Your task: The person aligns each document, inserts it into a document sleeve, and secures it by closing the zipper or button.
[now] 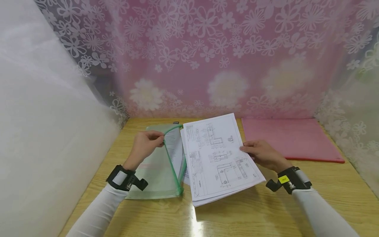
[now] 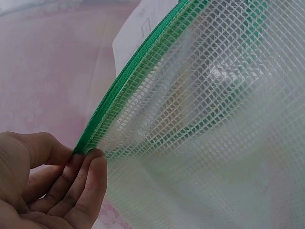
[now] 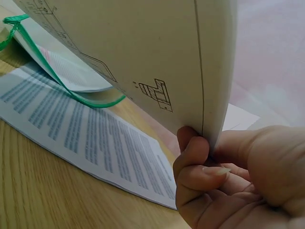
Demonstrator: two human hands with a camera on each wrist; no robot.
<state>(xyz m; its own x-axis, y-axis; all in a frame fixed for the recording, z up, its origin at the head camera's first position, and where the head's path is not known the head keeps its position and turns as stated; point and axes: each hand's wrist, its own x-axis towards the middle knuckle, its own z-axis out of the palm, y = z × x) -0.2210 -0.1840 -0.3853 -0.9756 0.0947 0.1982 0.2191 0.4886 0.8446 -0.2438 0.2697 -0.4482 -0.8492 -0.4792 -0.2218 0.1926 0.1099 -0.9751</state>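
My left hand (image 1: 145,146) pinches the green zipper edge (image 2: 125,76) of a mesh zipper document bag (image 1: 154,174) and lifts it, so its mouth gapes. Printed sheets (image 1: 175,148) show inside the opening. In my right hand (image 1: 262,153) is a small stack of papers (image 1: 219,158), gripped at its right edge and tilted above the table, with technical drawings on top. The right wrist view has thumb and fingers (image 3: 193,150) pinching the stack's edge. Below it a text-covered sheet (image 3: 95,138) lies on the table, partly hidden by the stack in the head view.
A pink folder (image 1: 290,138) with a red edge lies at the back right of the wooden table (image 1: 237,217). Behind the table hangs a flowered curtain (image 1: 189,65), and a pale sheet of covering (image 1: 53,115) closes the left side.
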